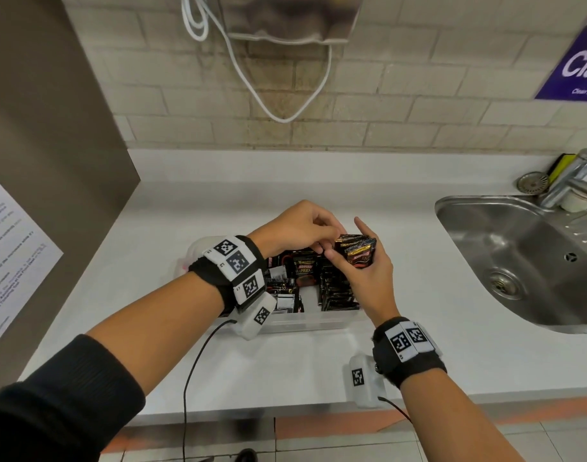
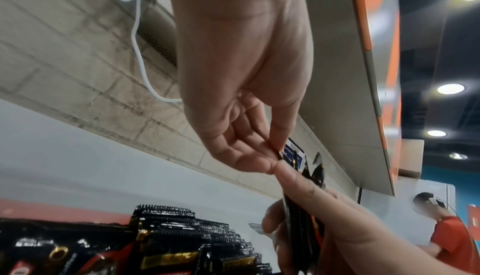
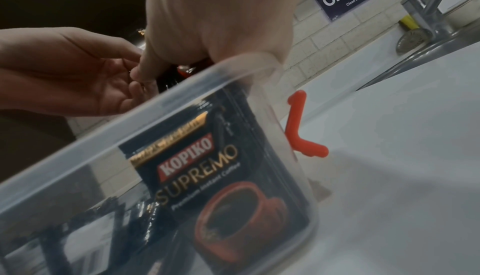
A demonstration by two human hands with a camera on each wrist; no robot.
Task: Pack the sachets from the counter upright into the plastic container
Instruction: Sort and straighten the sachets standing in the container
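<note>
Overhead, first: a clear rectangular plastic container (image 1: 305, 320) sat on the white counter (image 1: 402, 288), left of the stainless steel sink (image 1: 518, 261). Inside it, black Kopiko coffee sachets (image 1: 335, 288) stood upright in a row at the right; others lay loose at the left. The right hand (image 1: 368, 278) gripped a small fanned bunch of black-and-gold sachets (image 1: 357, 250) above the container, index finger extended. The left hand (image 1: 295, 228), fingers curled, pinched at the bunch's top edge.

Left wrist view: left thumb and fingertips (image 2: 262, 162) closed narrowly on a sachet corner of the bunch (image 2: 311, 179); serrated tops of the packed sachets (image 2: 187, 224) showed below.

Right wrist view: the container's wall (image 3: 78, 166) filled the foreground, a Kopiko Supremo sachet (image 3: 221, 187) upright against it; a red clip handle (image 3: 301, 127) projected from its end.
</note>
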